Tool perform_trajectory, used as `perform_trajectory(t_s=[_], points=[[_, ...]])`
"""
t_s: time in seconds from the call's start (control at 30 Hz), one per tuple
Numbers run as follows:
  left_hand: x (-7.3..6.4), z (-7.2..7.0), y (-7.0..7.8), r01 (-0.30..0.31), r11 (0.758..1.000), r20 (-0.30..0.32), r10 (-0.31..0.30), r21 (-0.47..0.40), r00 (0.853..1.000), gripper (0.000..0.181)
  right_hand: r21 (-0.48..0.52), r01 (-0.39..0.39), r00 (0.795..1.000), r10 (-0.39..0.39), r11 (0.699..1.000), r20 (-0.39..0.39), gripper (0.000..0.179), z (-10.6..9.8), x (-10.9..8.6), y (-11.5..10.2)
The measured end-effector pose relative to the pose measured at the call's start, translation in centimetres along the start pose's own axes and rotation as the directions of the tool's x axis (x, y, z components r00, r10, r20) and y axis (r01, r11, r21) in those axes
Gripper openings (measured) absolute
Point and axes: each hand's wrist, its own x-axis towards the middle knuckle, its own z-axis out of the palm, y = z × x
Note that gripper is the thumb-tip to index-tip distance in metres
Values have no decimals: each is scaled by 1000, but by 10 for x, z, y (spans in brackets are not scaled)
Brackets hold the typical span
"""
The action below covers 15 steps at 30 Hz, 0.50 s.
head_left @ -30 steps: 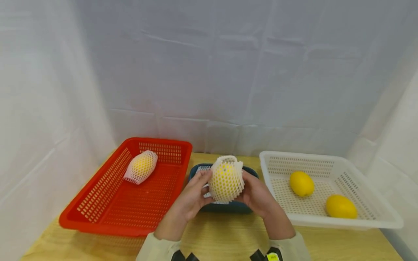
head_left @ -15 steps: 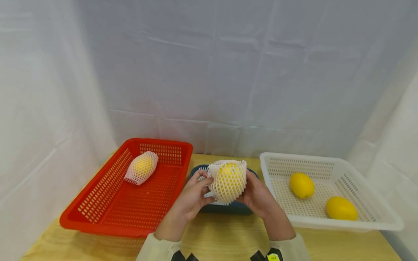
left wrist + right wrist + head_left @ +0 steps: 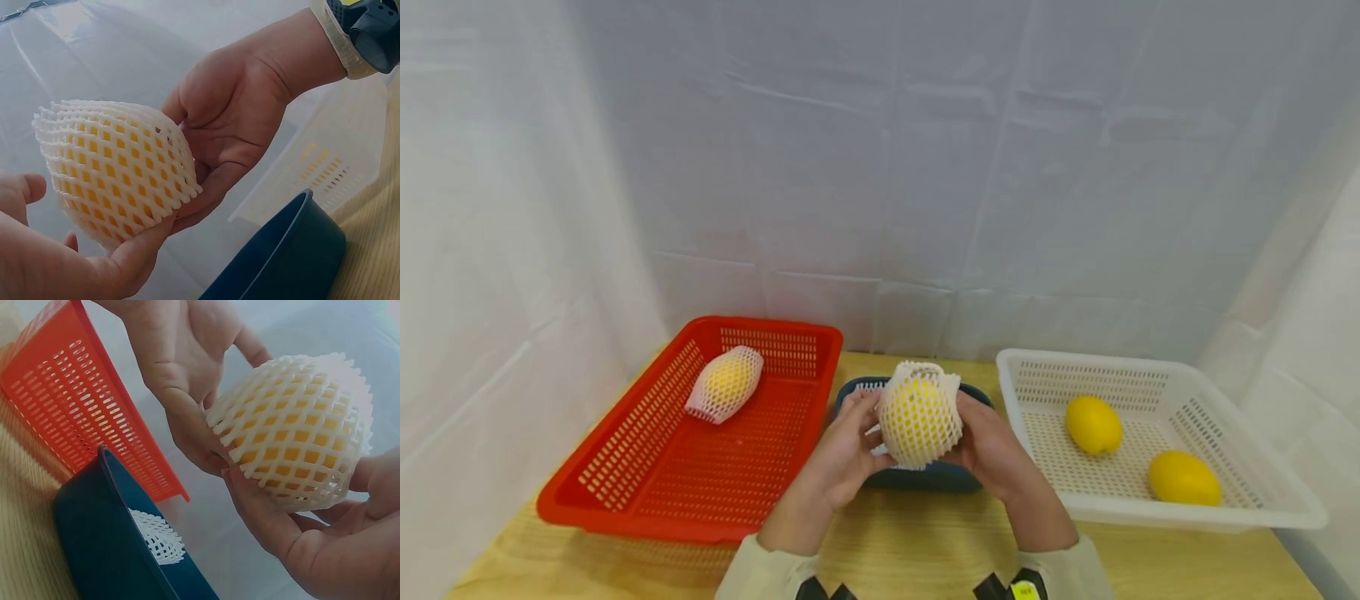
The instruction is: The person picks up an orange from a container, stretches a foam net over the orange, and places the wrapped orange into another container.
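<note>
Between both hands, above a dark blue basin (image 3: pixel 943 477), is a yellow lemon in a white foam net sleeve (image 3: pixel 920 421). My left hand (image 3: pixel 841 454) holds its left side, and in the left wrist view that hand's thumb stands a little off the net. My right hand (image 3: pixel 996 446) grips the right side, its fingers reaching underneath. The sleeve's loose rim gapes at the top in the head view. Yellow shows through the mesh in both wrist views. Inside the basin lies more white foam netting (image 3: pixel 159 537), partly hidden by the basin wall.
At left stands a red basket (image 3: pixel 722 467) containing one netted lemon (image 3: pixel 726 384). A white basket (image 3: pixel 1052 504) at right holds two bare lemons (image 3: pixel 1093 425). All stand on a wooden table (image 3: pixel 910 542), with a white sheet (image 3: pixel 925 167) behind.
Half a second ago the sleeve's top was bunched toward the left fingers; now it stands up around an opening. The left fingers have shifted slightly on the net. Baskets are unmoved.
</note>
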Motion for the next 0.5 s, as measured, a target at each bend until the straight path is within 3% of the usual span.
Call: perform_trajectory(t_s=[0.27, 0.5], points=[[-1, 2, 2, 7, 999, -12, -6, 35, 1000, 32, -27, 8, 1000, -7, 1000, 12, 59, 0, -2, 0], [0, 2, 0, -20, 1000, -14, 20, 20, 1000, 33, 96, -6, 1000, 5, 995, 9, 62, 2, -1, 1]])
